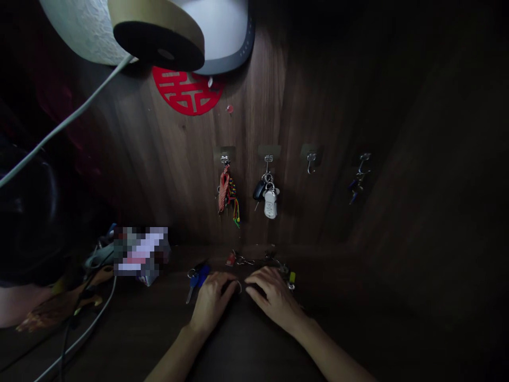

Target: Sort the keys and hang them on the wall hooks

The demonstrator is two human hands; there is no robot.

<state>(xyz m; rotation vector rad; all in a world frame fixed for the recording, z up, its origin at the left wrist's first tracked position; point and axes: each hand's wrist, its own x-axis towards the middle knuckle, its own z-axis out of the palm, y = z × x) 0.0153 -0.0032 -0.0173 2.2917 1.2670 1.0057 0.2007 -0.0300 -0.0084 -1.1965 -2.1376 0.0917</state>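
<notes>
My hands are low over the tabletop point(246, 339), fingertips facing each other with a small gap between. My left hand point(214, 292) is curled, its thumb and fingers right beside a thin metal ring point(239, 286); I cannot tell whether they pinch it or only sit near it. My right hand point(274, 294) is bent loosely, thumb parted from the fingers. The blue keys point(194, 279) lie on the tabletop just left of my left hand, and a red tag point(230, 259) with a metal chain point(244, 260) lies beyond my fingertips, near the wall point(191, 180). Just past my right hand is a yellow tag point(292, 277) among small metal pieces, partly hidden. Four hooks point(311, 158) line the wall: the first carries a red strap point(224, 192) with colored cords, the second a black fob point(260, 190) and a white fob point(270, 204), the third is bare, and the fourth carries small dark keys point(355, 189).
</notes>
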